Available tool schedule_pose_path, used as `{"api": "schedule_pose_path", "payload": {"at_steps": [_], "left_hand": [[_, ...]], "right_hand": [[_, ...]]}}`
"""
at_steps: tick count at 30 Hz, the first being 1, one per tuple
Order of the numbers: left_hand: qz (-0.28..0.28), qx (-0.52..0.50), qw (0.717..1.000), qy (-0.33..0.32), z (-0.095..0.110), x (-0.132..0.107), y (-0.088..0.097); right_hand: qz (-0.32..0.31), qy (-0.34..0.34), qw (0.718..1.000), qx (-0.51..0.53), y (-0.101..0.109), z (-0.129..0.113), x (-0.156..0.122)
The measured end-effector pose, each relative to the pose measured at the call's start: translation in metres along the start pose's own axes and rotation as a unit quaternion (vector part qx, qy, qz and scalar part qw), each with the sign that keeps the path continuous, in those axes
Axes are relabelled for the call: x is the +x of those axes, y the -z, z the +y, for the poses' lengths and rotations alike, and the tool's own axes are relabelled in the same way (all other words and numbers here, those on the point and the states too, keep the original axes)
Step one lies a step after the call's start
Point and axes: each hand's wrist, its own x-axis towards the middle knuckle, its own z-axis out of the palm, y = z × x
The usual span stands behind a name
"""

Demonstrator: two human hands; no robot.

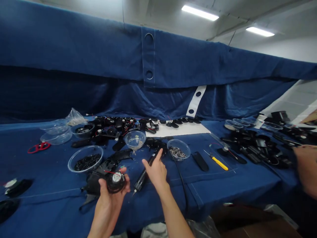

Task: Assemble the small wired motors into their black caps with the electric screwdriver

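My left hand (109, 193) is closed round a small round black motor part (115, 181) with a white top and a thin red wire, held above a black plastic housing (97, 180) on the blue cloth. My right hand (155, 170) hovers with fingers stretched out over a black electric screwdriver (143, 175) that lies on the cloth, its tip toward me. A clear bowl of small screws (178, 150) stands just beyond the right hand.
Clear bowls (85, 158) (135, 139) hold small black and pale parts. Black plastic pieces lie in heaps at the back (114, 127) and right (257, 147). A yellow-handled screwdriver (218, 162) and red scissors (39, 147) lie on the cloth. Another person's hand (305, 168) shows at the right edge.
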Motion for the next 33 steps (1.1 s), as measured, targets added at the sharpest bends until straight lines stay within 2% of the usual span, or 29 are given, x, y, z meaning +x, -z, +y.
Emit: {"api": "schedule_pose_path", "payload": {"at_steps": [2,4,9,13,16,20,25,28,30,33], "left_hand": [[0.017,0.044,0.999,0.000,-0.007,0.008,0.003],[0.006,0.075,0.997,0.023,-0.008,0.011,0.001],[-0.132,0.112,0.975,0.137,0.007,0.013,-0.013],[-0.218,0.191,0.948,0.128,0.017,0.017,-0.019],[-0.276,0.216,0.928,0.124,0.021,0.018,-0.024],[-0.234,0.114,0.950,0.175,0.022,0.011,-0.034],[-0.193,-0.007,0.955,0.226,0.020,0.006,-0.040],[-0.170,-0.033,0.958,0.227,0.020,0.005,-0.043],[-0.174,-0.024,0.960,0.220,0.021,0.004,-0.046],[-0.158,-0.004,0.962,0.223,0.020,0.003,-0.047]], "right_hand": [[0.028,-0.018,0.996,0.077,-0.008,-0.005,-0.005],[0.056,-0.021,0.984,0.166,-0.007,-0.009,-0.013],[0.077,0.018,0.948,0.309,0.011,-0.028,-0.031],[0.094,0.029,0.931,0.352,0.025,-0.047,-0.034],[0.065,0.045,0.909,0.409,0.033,-0.054,-0.032],[-0.021,0.059,0.868,0.493,0.040,-0.056,-0.031],[-0.168,0.012,0.801,0.574,0.048,-0.057,-0.033],[-0.164,0.000,0.791,0.589,0.050,-0.056,-0.031],[-0.159,-0.026,0.783,0.601,0.049,-0.055,-0.029],[-0.141,-0.083,0.747,0.644,0.048,-0.055,-0.027]]}}
